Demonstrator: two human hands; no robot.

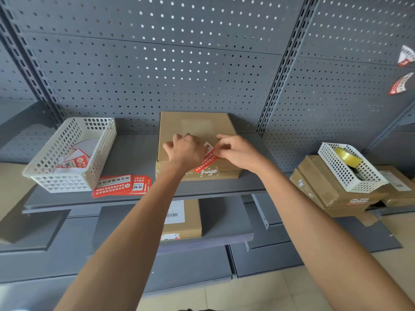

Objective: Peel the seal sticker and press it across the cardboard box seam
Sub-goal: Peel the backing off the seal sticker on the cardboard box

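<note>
Both bare forearms reach up to the cardboard box (197, 142) on the grey shelf (134, 153). On the box lid lies the red-and-white seal sticker (207, 159), slanting toward the front edge. Left hand (185, 151) rests on the lid beside it, fingers curled loosely and partly hidden. Right hand (235, 151) pinches the sticker's upper edge with bent fingertips (221, 151). A stack of spare stickers (122, 186) lies left.

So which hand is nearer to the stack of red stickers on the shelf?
Left. The left hand rests on the cardboard box, right of the sticker stack; the right hand is farther right.
</note>
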